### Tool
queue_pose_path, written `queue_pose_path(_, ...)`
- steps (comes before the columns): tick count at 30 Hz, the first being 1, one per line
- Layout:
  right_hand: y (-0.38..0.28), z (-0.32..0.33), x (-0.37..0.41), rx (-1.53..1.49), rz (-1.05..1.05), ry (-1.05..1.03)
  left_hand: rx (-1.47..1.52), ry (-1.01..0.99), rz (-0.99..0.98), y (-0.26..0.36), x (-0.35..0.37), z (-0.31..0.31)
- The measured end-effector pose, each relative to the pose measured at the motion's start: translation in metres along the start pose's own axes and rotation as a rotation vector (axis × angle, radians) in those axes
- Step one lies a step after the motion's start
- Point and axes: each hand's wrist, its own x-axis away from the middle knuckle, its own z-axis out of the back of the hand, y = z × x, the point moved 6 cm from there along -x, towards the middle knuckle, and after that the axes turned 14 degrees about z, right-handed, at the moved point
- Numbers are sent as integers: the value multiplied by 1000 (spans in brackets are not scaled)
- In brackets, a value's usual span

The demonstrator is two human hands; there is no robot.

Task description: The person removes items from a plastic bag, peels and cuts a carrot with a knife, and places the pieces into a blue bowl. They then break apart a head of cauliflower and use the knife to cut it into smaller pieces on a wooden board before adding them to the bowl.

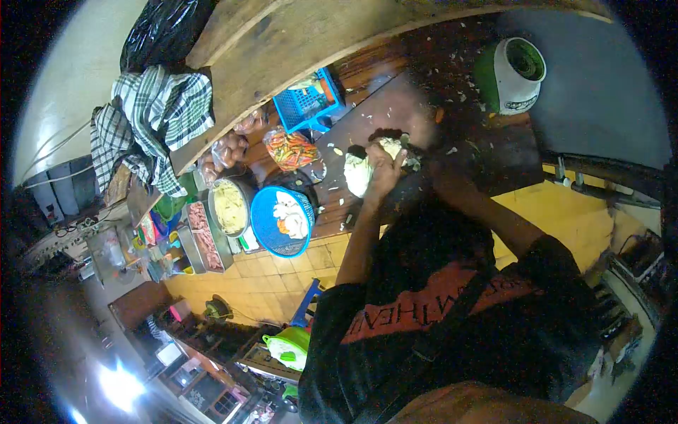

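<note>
My left hand [382,173] is curled over a pale piece of cabbage [390,147] on the dark wooden table [441,78], its fingers closed on it. Another whitish-green cabbage piece [357,175] lies right beside that hand. My right hand [446,178] is close by, to the right of the cabbage. Shadow and blur hide its fingers, and I cannot make out anything in it. Small dark scraps and pale shreds are scattered around the cabbage.
A blue basket [288,116], a bag of chillies [291,150], a blue colander [263,219] with white pieces and a metal pot [245,205] of yellowish food stand to the left. Beyond is a meat tray [217,247]. A white-and-green container [510,88] stands at the far right.
</note>
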Motion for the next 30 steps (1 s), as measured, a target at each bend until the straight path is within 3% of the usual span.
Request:
queue_pose_path(2, 11, -13, 1, -310, -46, -34, 52, 41, 50, 0, 3, 4)
queue_pose_path(3, 20, -17, 2, -301, -41, -29, 12, 309, -285, -33, -24, -9)
queue_pose_path(5, 31, -37, 11, -413, -225, -296, 185, 311, -362, -32, -11, -4)
queue_pose_path(6, 30, -40, 16, -423, -223, -302, 264, 288, -369, -35, -4, -3)
queue_pose_path(8, 12, 23, 4, -69, 30, -142, 571, 227, -355, -37, 7, -5)
queue_pose_path(12, 16, 38, 3, -414, -95, 26, 753, 266, -385, -32, 44, 11)
queue_pose_path(13, 21, 32, -3, -370, -39, 197, 861, 232, -283, -32, 55, 15)
queue_pose_path(14, 21, 35, -9, -329, 19, 365, 1035, 173, -303, -24, 66, 20)
queue_pose_path(15, 23, 29, -19, -328, 43, 350, 1152, 109, -294, -18, 79, 24)
queue_pose_path(17, 5, 41, -41, -247, 206, 572, 1382, 70, -339, -15, 96, 32)
queue_pose_path(20, -15, 38, -73, -282, 124, 519, 1517, 106, -415, -18, 121, 43)
queue_pose_path(22, -17, 18, -86, -252, 188, 414, 1579, 167, -389, -26, 138, 51)
queue_pose_path(24, -18, 1, -95, -198, 142, 237, 1686, 39, -515, -33, 155, 52)
queue_pose_path(28, 4, -29, -88, -314, 242, 392, 1881, 110, -541, -52, 196, 51)
queue_pose_path(29, -6, -13, -85, 67, 391, 294, 1900, 160, -461, -63, 207, 47)
queue_pose_path(30, -20, 1, -81, 452, 545, 221, 1956, 132, -511, -71, 218, 44)
